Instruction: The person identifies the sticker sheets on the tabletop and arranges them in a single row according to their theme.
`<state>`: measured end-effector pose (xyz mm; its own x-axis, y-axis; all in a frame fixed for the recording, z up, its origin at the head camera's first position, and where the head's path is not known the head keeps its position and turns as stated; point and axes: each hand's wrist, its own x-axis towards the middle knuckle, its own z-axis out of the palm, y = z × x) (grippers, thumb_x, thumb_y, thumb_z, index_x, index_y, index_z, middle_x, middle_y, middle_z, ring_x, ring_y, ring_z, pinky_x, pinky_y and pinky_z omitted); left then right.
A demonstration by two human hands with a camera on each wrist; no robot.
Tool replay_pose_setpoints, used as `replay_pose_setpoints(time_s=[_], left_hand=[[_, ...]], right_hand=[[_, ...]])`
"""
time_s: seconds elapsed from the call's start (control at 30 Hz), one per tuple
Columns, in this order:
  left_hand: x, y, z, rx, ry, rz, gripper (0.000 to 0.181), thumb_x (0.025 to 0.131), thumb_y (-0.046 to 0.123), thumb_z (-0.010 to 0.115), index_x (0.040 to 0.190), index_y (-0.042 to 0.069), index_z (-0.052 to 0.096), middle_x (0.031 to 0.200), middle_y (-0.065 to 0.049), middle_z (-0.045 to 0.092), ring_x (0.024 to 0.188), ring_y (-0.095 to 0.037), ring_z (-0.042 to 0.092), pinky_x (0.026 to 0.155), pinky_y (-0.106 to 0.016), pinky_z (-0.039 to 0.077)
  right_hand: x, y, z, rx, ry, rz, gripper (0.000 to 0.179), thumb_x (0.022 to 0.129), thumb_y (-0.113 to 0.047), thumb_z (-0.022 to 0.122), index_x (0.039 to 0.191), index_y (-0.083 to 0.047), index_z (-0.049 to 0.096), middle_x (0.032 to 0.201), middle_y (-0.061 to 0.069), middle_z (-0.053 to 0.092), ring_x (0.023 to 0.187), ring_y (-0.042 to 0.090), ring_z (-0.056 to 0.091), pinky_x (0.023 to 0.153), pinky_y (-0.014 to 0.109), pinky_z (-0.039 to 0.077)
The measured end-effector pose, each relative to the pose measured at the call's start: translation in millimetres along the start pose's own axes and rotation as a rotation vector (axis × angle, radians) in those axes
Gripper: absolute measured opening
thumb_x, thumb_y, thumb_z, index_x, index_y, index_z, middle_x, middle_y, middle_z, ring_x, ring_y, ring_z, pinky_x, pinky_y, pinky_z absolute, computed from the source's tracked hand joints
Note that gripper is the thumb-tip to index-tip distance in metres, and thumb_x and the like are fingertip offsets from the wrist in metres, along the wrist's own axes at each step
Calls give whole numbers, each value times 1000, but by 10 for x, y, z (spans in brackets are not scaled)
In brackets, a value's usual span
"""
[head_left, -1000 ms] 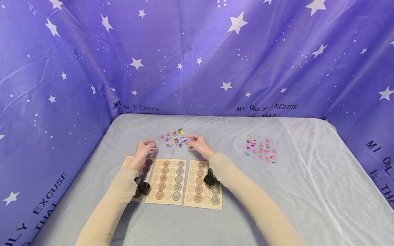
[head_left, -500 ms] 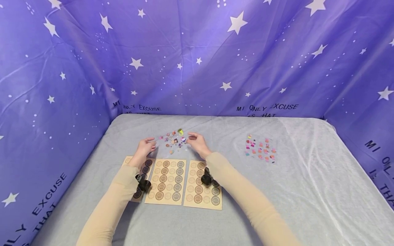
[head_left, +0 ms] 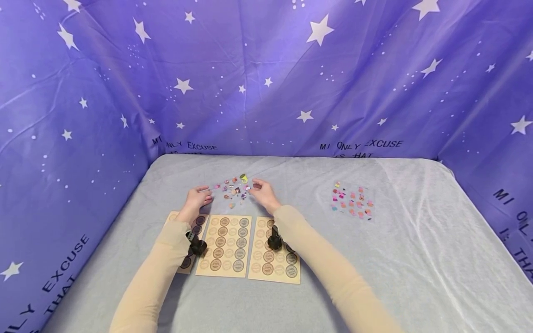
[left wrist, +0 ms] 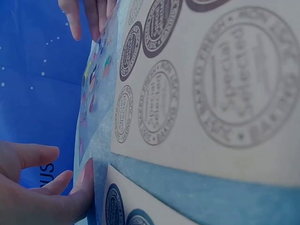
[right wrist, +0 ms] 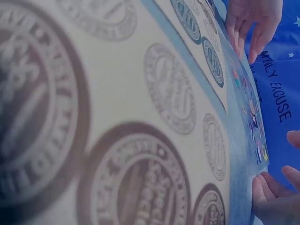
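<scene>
A clear sheet of small colourful stickers (head_left: 237,190) lies flat on the grey cloth toward the back, left of centre. My left hand (head_left: 195,203) rests at its left edge, fingers extended and a little bent, with thumb and fingers apart in the left wrist view. At the opposite edge is my right hand (head_left: 265,196), its fingertips overlapping the sheet's border and its fingers loosely bent in the right wrist view. In front of the hands lie three cream sheets of round seal stickers: a middle sheet (head_left: 223,245), a right sheet (head_left: 275,270) and a left sheet partly hidden under my left forearm.
Another clear sticker sheet (head_left: 352,202) with pink and orange figures lies farther right on the grey cloth (head_left: 416,259). Purple star-patterned curtains (head_left: 266,115) surround the table at the back and both sides.
My right hand has shifted slightly left at the sticker sheet's right edge. The left hand has barely moved, and the sheets stay in place.
</scene>
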<state>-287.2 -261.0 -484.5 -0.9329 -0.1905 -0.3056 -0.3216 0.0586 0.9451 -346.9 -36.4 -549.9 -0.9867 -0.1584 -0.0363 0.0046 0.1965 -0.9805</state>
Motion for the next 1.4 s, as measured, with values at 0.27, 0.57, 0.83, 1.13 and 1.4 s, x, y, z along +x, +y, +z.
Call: replay_pose_setpoints(time_s=[0.27, 0.57, 0.83, 1.13, 1.4], left_hand=[[167, -107, -16, -66, -32, 15, 42, 84, 4, 55, 124, -4, 45, 110, -19, 54, 83, -22, 62, 75, -29, 52], [943, -713, -115, -156, -47, 57, 47, 78, -6, 59, 122, -4, 44, 92, -20, 58, 75, -23, 64, 67, -31, 54], [743, -595, -75, -249, 5, 39, 52, 73, -15, 60, 121, -3, 48, 83, -19, 64, 70, -25, 65, 64, -30, 55], [41, -46, 193, -253, 78, 33, 41, 77, -15, 55, 117, -11, 49, 91, -25, 62, 71, -22, 65, 66, -29, 54], [228, -172, 189, -303, 74, 74, 39, 74, -15, 57, 111, -7, 56, 92, -17, 63, 70, -18, 64, 65, -26, 54]], right_hand=[[37, 31, 19, -10, -5, -23, 52, 74, -13, 67, 123, -6, 51, 112, 10, 56, 95, 17, 54, 77, 22, 49], [261, 385, 90, -16, -25, -24, 50, 78, -18, 66, 124, -9, 50, 119, 5, 54, 105, 17, 51, 87, 26, 44], [79, 222, 57, 62, 24, -48, 46, 77, -11, 66, 121, -6, 53, 104, 4, 62, 94, 14, 56, 81, 22, 47], [104, 243, 29, 107, 155, -30, 31, 78, -12, 66, 108, -6, 63, 95, 6, 65, 84, 12, 61, 72, 20, 50], [-184, -182, -122, 220, 144, 43, 30, 73, 3, 65, 102, -8, 66, 92, 7, 66, 74, 15, 61, 65, 24, 52]])
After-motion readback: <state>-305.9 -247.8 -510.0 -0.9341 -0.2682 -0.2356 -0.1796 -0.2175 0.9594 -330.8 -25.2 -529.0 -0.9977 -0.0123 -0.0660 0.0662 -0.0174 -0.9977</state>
